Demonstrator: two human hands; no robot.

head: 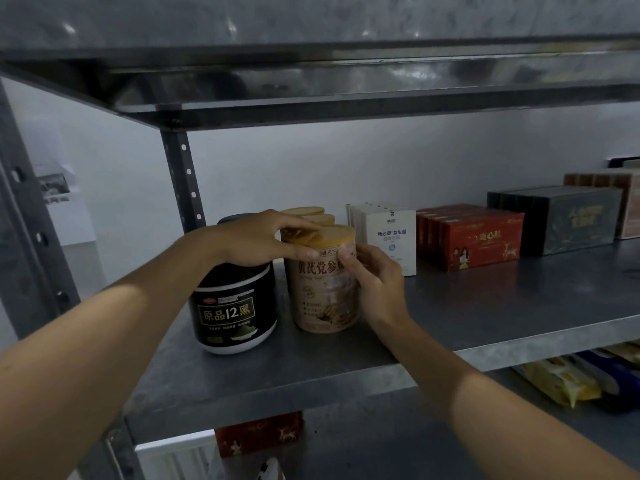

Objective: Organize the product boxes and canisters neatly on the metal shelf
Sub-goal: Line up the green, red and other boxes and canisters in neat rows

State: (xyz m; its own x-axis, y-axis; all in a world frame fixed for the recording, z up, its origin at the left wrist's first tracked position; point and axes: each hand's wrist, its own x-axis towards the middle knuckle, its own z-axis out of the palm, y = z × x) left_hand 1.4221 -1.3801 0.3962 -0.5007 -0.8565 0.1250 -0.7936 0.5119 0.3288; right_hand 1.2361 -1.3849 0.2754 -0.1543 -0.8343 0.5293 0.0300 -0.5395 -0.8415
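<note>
A beige canister with a yellow lid point(322, 292) stands at the front of a row of like canisters point(304, 212) on the metal shelf point(485, 306). My left hand point(259, 239) grips its lid rim from the left, fingers over the top. My right hand point(377, 275) holds its right side, thumb on the label. A black canister point(235, 313) stands just left of it, under my left wrist.
To the right along the shelf stand white boxes point(391, 237), red boxes point(478, 237), dark green boxes point(571, 220) and brown boxes point(623, 202). A steel upright point(180, 168) rises behind the black canister. The lower shelf holds yellow packets point(561, 382) and a red box point(259, 434).
</note>
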